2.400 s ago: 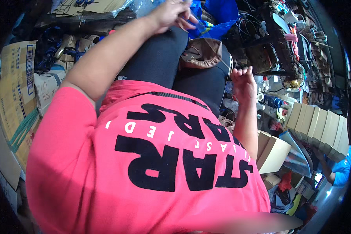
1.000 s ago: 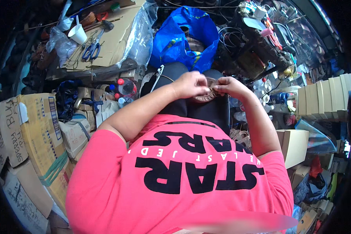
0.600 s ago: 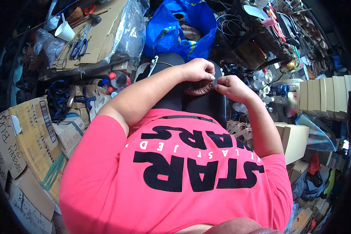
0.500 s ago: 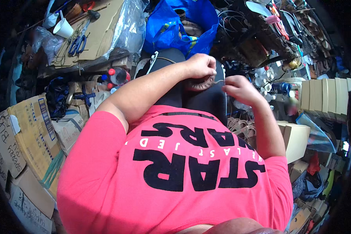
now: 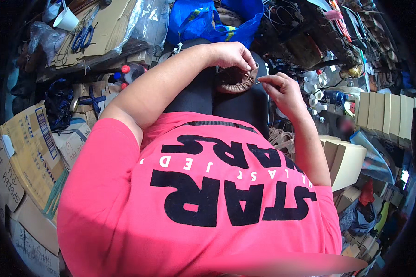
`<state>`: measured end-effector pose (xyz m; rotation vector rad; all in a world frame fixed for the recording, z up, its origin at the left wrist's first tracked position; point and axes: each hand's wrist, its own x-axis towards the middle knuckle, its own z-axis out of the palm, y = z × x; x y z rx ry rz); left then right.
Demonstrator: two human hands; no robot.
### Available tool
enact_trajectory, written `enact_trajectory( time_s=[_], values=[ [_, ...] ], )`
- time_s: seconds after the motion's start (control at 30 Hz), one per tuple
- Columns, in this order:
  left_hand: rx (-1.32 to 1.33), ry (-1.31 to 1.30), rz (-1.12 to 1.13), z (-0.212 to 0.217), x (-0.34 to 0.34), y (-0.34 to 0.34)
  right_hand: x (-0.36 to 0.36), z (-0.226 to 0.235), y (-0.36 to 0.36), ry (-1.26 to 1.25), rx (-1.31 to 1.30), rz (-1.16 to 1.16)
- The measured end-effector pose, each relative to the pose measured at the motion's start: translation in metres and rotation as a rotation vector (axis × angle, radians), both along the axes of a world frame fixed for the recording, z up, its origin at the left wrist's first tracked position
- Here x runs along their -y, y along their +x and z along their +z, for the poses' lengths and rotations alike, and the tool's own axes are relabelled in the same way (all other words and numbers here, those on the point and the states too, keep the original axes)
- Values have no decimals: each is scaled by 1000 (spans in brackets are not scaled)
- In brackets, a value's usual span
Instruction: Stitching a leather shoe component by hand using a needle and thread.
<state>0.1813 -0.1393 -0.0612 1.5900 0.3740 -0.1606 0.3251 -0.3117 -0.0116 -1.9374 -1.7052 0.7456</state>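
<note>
On my lap, between my thighs, rests a brown leather shoe upper (image 5: 232,87) with a pleated, gathered rim. My left hand (image 5: 235,56) reaches over it from the far side, its thumb and fingers pinching the rim at the upper right. Just right of that grip, my right hand (image 5: 285,92) has thumb and index finger pressed together on a thin strand, thread or needle, I cannot tell which. The strand spans the small gap to the leather's edge. The upper's underside is hidden against my legs.
Ahead stands a blue bag (image 5: 212,23) with brown pieces inside. Scissors (image 5: 82,38) and a white cup (image 5: 66,19) lie on cardboard at the upper left. Plastic bottles (image 5: 312,90) and stacked cream boxes (image 5: 383,113) are on the right; cartons (image 5: 30,147) crowd the left.
The view has shifted slightly. My left hand has turned so that more of the pleated upper shows. My right hand's fingers have stretched out toward the rim, and the strand between looks shorter.
</note>
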Motion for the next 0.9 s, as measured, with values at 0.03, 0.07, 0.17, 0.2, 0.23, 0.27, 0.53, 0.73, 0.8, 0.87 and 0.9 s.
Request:
enact_trajectory(
  time_s=[0.03,0.07,0.17,0.2,0.23,0.27,0.53,0.73,0.8,0.87,0.9],
  values=[
    [2,-4,-1,5,1,-1,-2,0,0,-4,2,-1],
    [-11,-13,-5,10,2,-2,-3,0,1,-18,30,4],
    [7,-19,-26,-1,-1,-2,-8,8,-3,-52,77,10],
    [36,-13,-48,-6,-3,-2,-9,10,-5,-70,94,7],
    [38,-16,-49,-5,-2,-1,-10,10,-6,-73,96,5],
    [22,10,-60,-4,-3,0,-10,8,-7,-58,105,0],
    [-29,68,-83,3,-4,4,2,-16,-12,48,-9,-124],
    [94,76,-112,-13,-8,15,-12,-11,3,20,47,14],
    [68,121,-120,-10,-6,16,-16,-10,12,-95,-37,32],
    [69,51,-138,-12,-7,14,-17,-14,15,-121,-159,29],
    [71,-19,-156,-13,-8,12,-17,-18,17,-148,-280,25]
  ],
)
